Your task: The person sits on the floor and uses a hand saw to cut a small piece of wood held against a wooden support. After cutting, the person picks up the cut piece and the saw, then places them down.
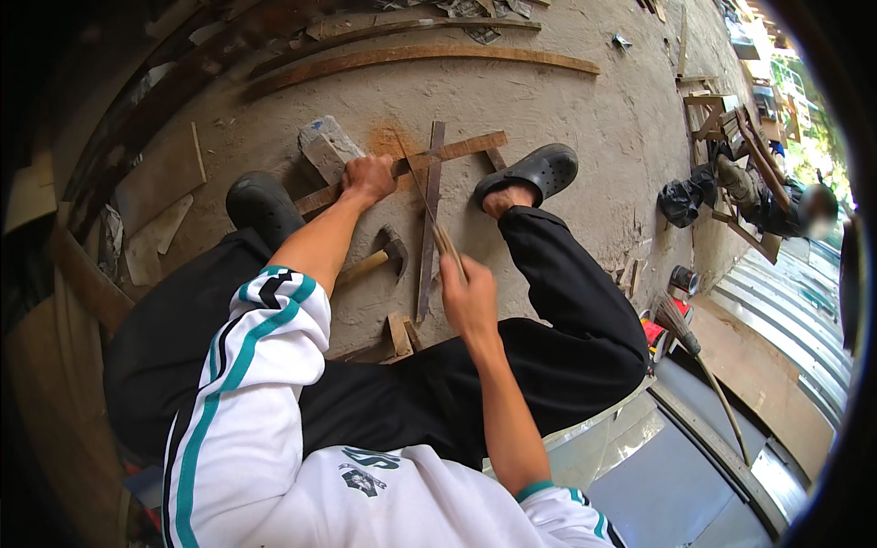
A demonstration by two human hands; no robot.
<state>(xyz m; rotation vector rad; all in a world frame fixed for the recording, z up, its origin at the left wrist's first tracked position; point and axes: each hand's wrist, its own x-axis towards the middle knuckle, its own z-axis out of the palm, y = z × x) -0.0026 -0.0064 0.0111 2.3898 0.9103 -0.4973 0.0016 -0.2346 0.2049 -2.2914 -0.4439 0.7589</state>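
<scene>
My left hand [370, 179] is closed around a brown wooden strip [477, 146], pressing it down near a block. In my right hand [470, 294] is the wooden handle of a handsaw [426, 199], whose thin blade lies across the strip just right of my left hand. A darker wooden strip [427, 247] crosses the held one and runs toward me. Beside my left foot stands a grey concrete block [331, 139] with a piece of wood against it. Orange sawdust [388, 139] is scattered beyond the cut. A claw hammer [373, 258] lies between my legs.
Long wooden strips [420, 55] lie at the far side, with boards [160, 178] on the left. Short wood offcuts [399, 335] are close to me. At right are a broom [683, 329], cans [682, 279], a black bag [687, 196] and another person [776, 201].
</scene>
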